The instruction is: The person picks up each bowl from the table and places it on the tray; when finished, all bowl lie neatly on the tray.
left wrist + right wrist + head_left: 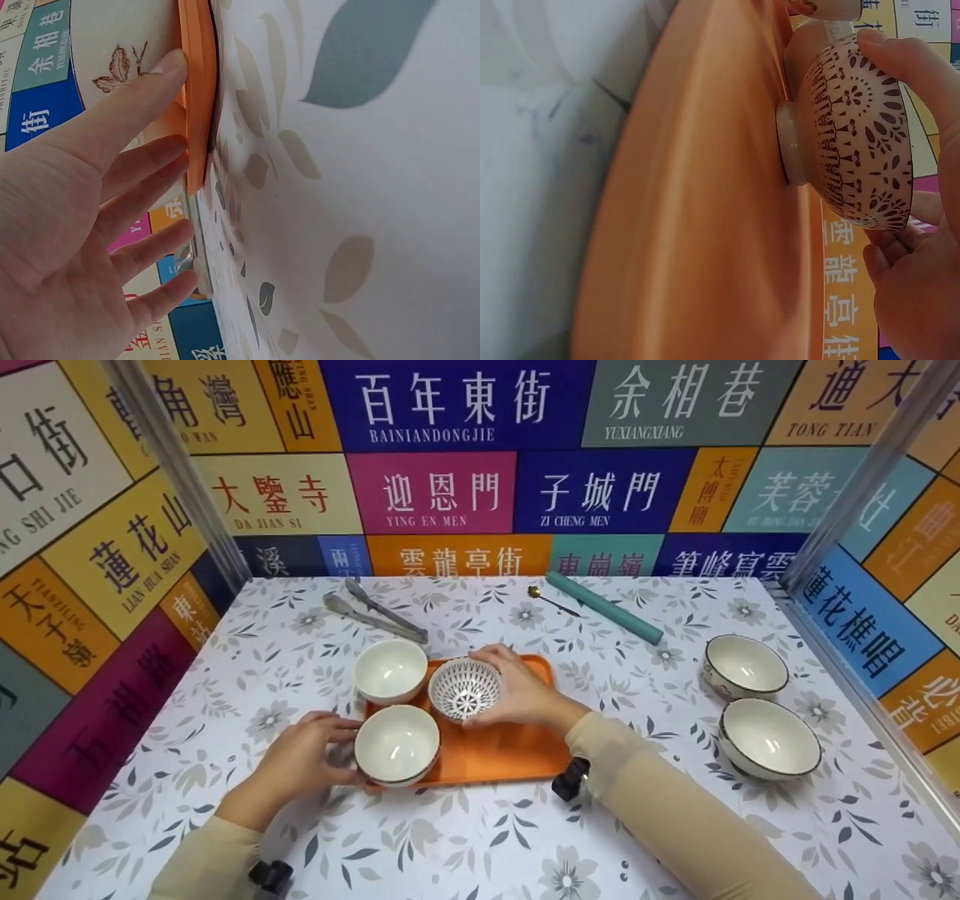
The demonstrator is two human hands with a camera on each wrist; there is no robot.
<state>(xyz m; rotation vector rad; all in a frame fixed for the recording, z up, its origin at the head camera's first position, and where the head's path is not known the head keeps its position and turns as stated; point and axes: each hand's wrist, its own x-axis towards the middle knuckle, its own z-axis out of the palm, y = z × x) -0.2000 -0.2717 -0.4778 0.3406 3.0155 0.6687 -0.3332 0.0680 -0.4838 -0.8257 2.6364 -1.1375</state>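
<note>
My right hand (517, 688) grips a small bowl with a dark petal pattern (465, 690) by its sides. In the right wrist view that patterned bowl (859, 135) has its foot right at the surface of the orange tray (697, 225). A plain-inside white bowl (397, 744) sits at the tray's near left corner, and another white bowl (391, 671) stands just behind it. My left hand (311, 754) is beside the near bowl, fingers spread. The left wrist view shows its thumb tip at the tray's rim (196, 97), the fingers loosely extended.
Metal tongs (379, 611) lie behind the bowls. At the back are a small spoon with a gold end (553, 600) and a green stick (604, 607). Two more white bowls (746, 664) stand on the right. Printed panels wall in the floral table (420, 844).
</note>
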